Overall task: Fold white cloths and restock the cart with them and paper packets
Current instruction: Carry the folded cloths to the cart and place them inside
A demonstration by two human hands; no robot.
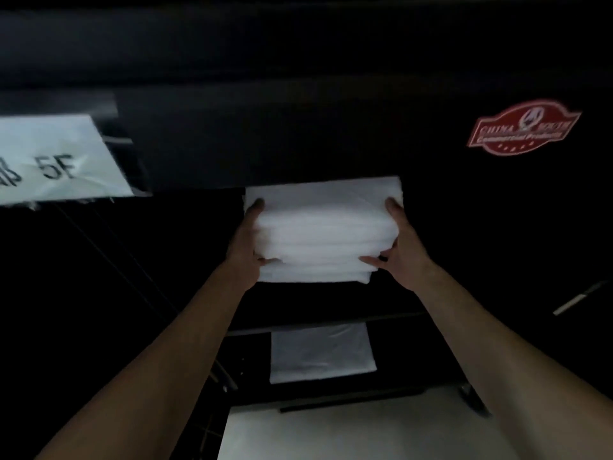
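cart: the black cart (331, 127) fills the upper view from 9 o'clock through 12 to 3; its shelf openings sit at centre and toward 6 o'clock. Restocking looks under way, not finished.
label sheet: a white paper sign (56, 161) reading "5F" is taped on the cart at 9 o'clock.
badge: a red maker's badge (524, 127) sits on the cart at 2 o'clock.
stack of folded white cloths: the stack of folded white cloths (325, 234) is at centre, at the mouth of a cart shelf; whether it rests on the shelf cannot be told. Folding of these looks done.
lower cloth: another folded white cloth (321, 353) lies on the shelf below, at 6 o'clock, already stocked.
left hand: the left hand (247, 247) clamps the stack's 9 o'clock side, thumb on top.
right hand: the right hand (398, 250) clamps the 3 o'clock side, fingers curled round the lower edge.
paper packets: none visible; that part seems left to do.
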